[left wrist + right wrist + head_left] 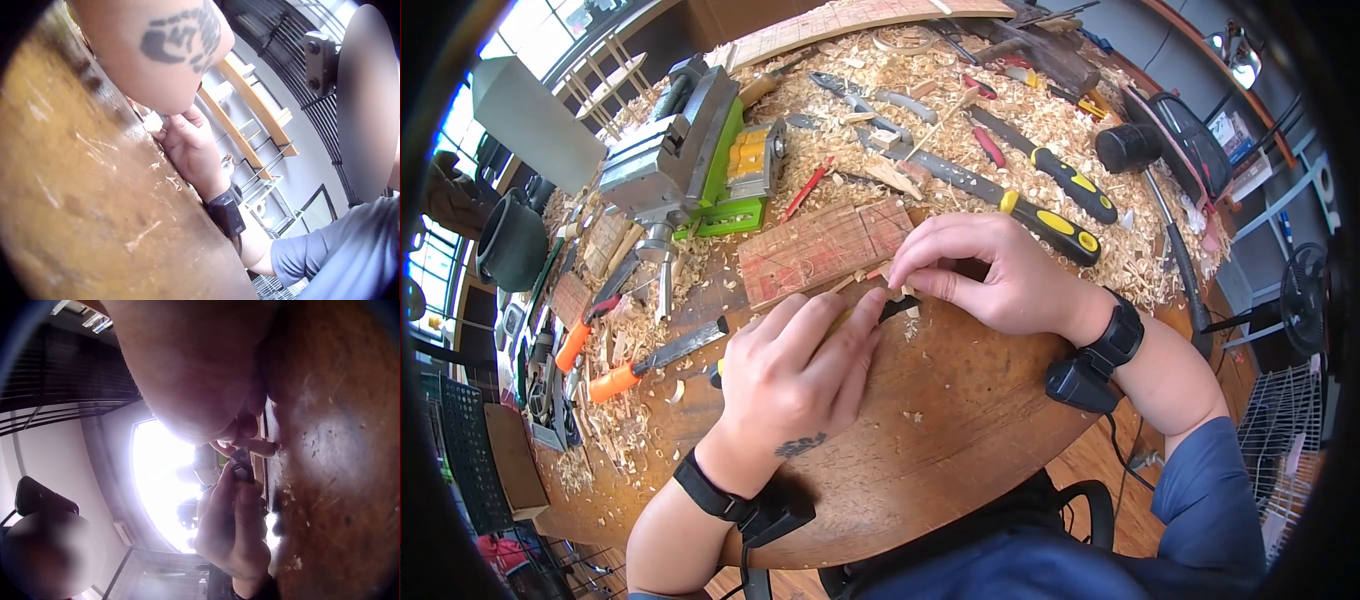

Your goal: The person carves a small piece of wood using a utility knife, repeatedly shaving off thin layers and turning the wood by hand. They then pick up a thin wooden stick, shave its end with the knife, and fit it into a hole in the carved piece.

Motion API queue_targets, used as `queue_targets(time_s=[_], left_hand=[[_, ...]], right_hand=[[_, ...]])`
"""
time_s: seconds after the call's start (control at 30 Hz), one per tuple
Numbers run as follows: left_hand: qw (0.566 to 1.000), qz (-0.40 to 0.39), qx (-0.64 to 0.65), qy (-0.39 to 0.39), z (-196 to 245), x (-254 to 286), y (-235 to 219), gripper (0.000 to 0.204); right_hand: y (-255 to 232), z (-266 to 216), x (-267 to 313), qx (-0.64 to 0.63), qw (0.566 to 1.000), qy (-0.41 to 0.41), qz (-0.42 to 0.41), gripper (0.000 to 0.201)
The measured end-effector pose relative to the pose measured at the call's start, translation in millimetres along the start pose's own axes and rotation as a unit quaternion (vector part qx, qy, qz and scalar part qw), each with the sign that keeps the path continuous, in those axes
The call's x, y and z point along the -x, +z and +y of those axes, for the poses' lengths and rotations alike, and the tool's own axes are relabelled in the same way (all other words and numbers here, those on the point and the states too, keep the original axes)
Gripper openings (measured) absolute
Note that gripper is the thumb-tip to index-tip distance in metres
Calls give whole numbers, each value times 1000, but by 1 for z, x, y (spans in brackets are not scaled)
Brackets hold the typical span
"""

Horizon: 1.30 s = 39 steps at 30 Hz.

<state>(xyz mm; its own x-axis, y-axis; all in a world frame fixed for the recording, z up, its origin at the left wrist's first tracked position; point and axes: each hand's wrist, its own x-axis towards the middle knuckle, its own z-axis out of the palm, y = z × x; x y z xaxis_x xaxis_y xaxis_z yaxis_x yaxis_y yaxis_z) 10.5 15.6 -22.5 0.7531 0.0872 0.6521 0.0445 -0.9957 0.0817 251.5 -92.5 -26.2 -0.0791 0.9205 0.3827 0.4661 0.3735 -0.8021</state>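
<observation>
My left hand (795, 365) grips a dark-ended tool (898, 308) with yellow showing between the fingers; its kind I cannot tell, since the palm hides most of it. In the right wrist view the grey-black end (242, 469) of this tool sticks out past the left thumb. My right hand (990, 270) pinches a small pale piece of wood (907, 291) between thumb and fingers, right at the tool's dark end. Both hands' fingertips meet over the front of the table. Just behind them lies a reddish, worn wooden board (820, 250).
A metal vise (665, 165) with a green part stands at the back left. Orange-handled chisels (615, 382) lie left of the hands. Yellow-and-black-handled tools (1055, 228) and a black mallet (1128, 148) lie right, among wood shavings (840, 150). The wooden table (960, 400) curves toward the body.
</observation>
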Motion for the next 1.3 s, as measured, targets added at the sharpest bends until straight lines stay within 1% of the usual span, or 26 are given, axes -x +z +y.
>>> queue_targets(time_s=[0.37, 0.43, 0.47, 0.53, 0.57, 0.63, 0.67, 0.73, 0.77, 0.8, 0.87, 1.1, 1.17, 1.3], left_hand=[[1000, -29, 6, 9, 2, 1, -2, 40], [998, -54, -15, 18, 5, 2, -3, 38], [998, -54, -14, 18, 5, 1, -3, 38], [999, -45, 6, 11, 4, 1, -2, 38], [999, -45, 7, 11, 3, 1, -2, 38], [1000, 0, 20, 0, 0, 1, -2, 41], [1000, 0, 21, 0, 2, 0, -4, 41], [999, -9, 33, -39, 6, -1, -11, 41], [1000, 21, 7, -5, -1, 0, -4, 46], [1000, 21, 8, -5, -2, 2, -4, 46], [999, 30, -5, -15, -1, 2, -3, 45], [999, 21, -22, -42, 1, 2, -6, 46], [996, 0, 1, -89, 7, 0, -12, 45], [995, 4, -5, -98, 4, 2, -10, 47]], right_hand=[[0, -1, 0, 3, 1000, 4, -1, 11], [1, -1, 0, -4, 1000, 21, 3, 11], [0, -1, 0, -4, 1000, 21, 4, 11], [1, -1, 0, 9, 1000, -3, 9, 10], [1, -1, 0, 9, 1000, -3, 9, 10], [0, -2, 0, 13, 999, 8, 30, 9], [0, -4, 0, 13, 999, 9, 31, 9], [-1, -9, -2, 32, 993, 27, 110, 8], [-1, -4, -2, 54, 990, 2, 130, 8], [-1, -4, -2, 54, 990, 3, 130, 8], [-1, -4, -1, 71, 982, 9, 176, 8], [-1, 1, -1, 75, 975, -6, 210, 10], [-1, 0, -2, 63, 966, -11, 251, 14], [-1, -8, -1, 31, 962, 12, 271, 19]])
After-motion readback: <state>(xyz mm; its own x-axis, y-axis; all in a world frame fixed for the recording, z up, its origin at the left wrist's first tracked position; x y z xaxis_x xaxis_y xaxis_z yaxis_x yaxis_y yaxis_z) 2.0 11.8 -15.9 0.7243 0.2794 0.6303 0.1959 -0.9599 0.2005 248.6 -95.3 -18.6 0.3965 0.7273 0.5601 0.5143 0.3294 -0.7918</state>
